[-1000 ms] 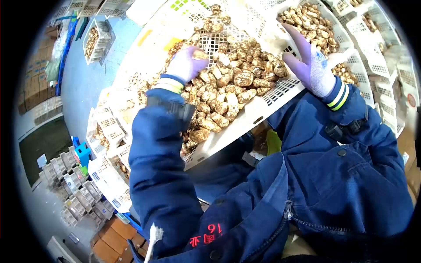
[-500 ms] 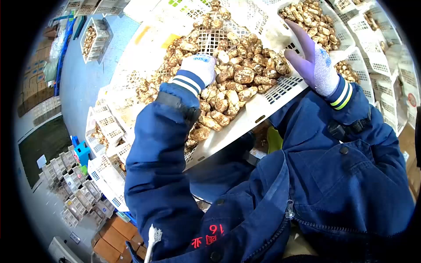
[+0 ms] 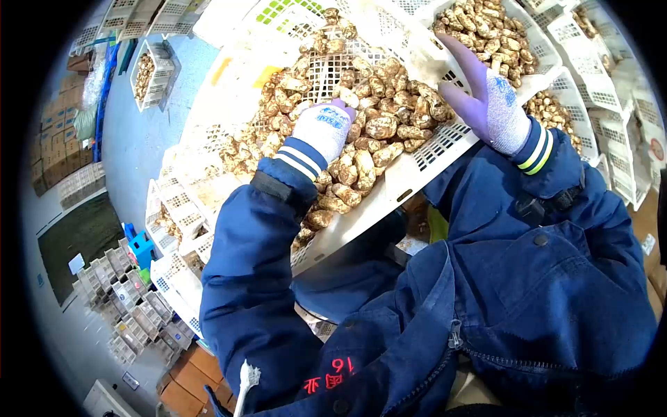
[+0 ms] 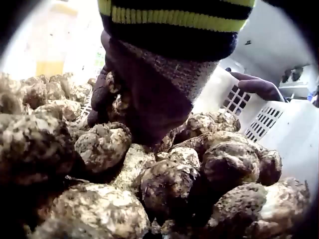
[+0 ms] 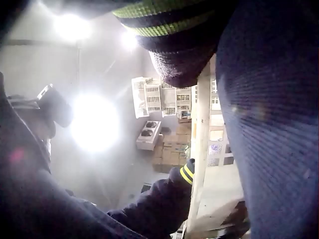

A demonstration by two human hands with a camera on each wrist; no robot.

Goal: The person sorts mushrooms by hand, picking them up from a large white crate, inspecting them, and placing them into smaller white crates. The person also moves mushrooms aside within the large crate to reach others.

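Brown and cream, knobbly mushrooms (image 3: 381, 127) lie heaped in a tilted white slotted crate (image 3: 361, 221). Amid the heap, the gloved left hand (image 3: 323, 131) is palm down; in the left wrist view this hand (image 4: 149, 84) has its fingers curled round small mushrooms (image 4: 119, 105). Its fingertips are partly hidden in the head view. At the crate's right end the gloved right hand (image 3: 490, 104) rests by the rim, thumb and fingers spread and fairly straight, holding no mushroom. Only the heel of this hand (image 5: 177, 67) shows in the right wrist view.
Another crate of mushrooms (image 3: 490, 38) stands beyond the right hand, with more stacked white crates (image 3: 615, 149) at the right. A small crate (image 3: 161, 75) sits on the blue floor (image 3: 125, 132) at left. Cardboard boxes (image 3: 191, 379) lie lower left.
My left hand has come down and right from the heap's far left side, its back now upward, and then shifted slightly. The right hand stays at the crate's end.
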